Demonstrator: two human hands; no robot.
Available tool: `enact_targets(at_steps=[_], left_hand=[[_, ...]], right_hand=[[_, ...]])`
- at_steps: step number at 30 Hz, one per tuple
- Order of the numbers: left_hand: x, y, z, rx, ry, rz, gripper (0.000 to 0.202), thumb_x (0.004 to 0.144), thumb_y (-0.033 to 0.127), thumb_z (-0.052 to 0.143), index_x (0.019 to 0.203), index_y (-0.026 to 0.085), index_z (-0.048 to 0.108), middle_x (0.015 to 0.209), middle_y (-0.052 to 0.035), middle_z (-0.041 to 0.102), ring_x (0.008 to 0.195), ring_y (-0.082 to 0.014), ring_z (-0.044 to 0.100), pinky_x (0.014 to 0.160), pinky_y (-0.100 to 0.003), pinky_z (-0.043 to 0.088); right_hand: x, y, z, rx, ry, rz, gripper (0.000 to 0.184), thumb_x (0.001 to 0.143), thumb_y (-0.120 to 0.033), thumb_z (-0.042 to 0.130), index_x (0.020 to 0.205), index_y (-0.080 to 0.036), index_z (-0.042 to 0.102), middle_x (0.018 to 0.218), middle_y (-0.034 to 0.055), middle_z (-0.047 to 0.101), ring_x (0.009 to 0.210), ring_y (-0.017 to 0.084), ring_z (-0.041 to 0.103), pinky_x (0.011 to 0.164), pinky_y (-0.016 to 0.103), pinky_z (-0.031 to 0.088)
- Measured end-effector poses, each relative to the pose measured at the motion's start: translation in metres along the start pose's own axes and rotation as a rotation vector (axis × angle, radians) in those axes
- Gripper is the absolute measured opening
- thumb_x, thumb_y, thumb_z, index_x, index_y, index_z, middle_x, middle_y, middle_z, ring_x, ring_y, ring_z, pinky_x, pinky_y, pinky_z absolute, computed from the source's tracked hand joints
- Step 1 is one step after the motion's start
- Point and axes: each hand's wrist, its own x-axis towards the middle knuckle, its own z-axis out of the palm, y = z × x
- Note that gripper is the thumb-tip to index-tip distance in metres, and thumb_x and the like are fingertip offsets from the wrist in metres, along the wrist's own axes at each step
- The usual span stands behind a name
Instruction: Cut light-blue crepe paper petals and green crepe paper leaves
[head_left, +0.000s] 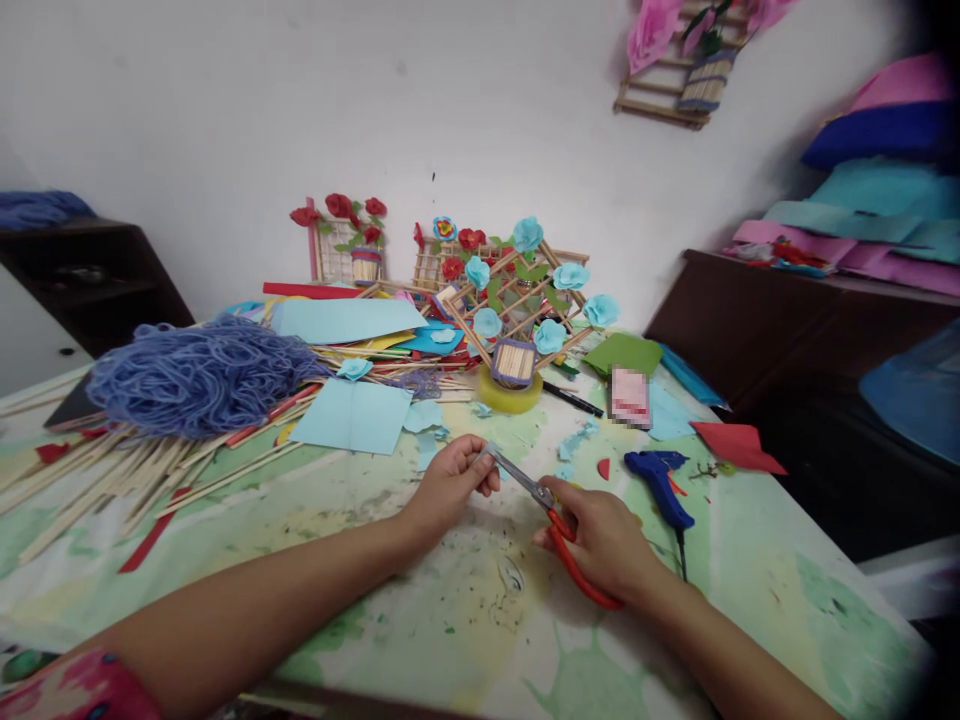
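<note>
My right hand point(604, 535) is wrapped round a pair of scissors with red handles point(574, 570). Their metal blades point up and left, the tips close to my left hand point(461, 475). Between the thumb and fingers of that left hand is pinched a small light blue piece of paper point(487, 452), mostly hidden by the fingers. Just beyond the hands lie pale blue paper scraps point(576, 440). A trellis of thin sticks point(517, 310) with light blue paper flowers point(527, 234) leans behind them, its front resting by a yellow tape roll point(508, 393).
To the left lie a heap of blue yarn point(202, 375), loose wooden sticks point(97, 490) and a light blue sheet point(352, 413). At right are a blue glue gun point(661, 485) with its cord, a red paper piece point(739, 446) and a black pen point(572, 399). Dark cabinets flank the table.
</note>
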Motion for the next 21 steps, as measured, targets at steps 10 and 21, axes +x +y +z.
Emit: enact_targets(at_steps=[10, 21], left_hand=[[0.0020, 0.0018, -0.0012, 0.008, -0.018, 0.013, 0.025, 0.079, 0.039, 0.057, 0.080, 0.015, 0.051, 0.058, 0.0012, 0.058, 0.054, -0.0090, 0.049, 0.054, -0.022, 0.037], [0.0023, 0.0049, -0.0010, 0.046, -0.006, 0.011, 0.025, 0.078, 0.040, 0.057, 0.079, 0.015, 0.050, 0.059, 0.0011, 0.058, 0.053, -0.0093, 0.049, 0.054, -0.022, 0.037]], right_hand=[[0.0004, 0.0020, 0.0017, 0.006, -0.009, 0.008, 0.044, 0.078, -0.046, 0.051, 0.115, -0.022, 0.055, 0.064, 0.0003, 0.062, 0.060, 0.018, 0.057, 0.053, 0.023, 0.029], [-0.0004, 0.0015, 0.0039, 0.069, -0.024, 0.015, 0.036, 0.079, -0.036, 0.048, 0.111, -0.021, 0.055, 0.066, 0.0013, 0.062, 0.060, 0.017, 0.056, 0.054, 0.023, 0.032]])
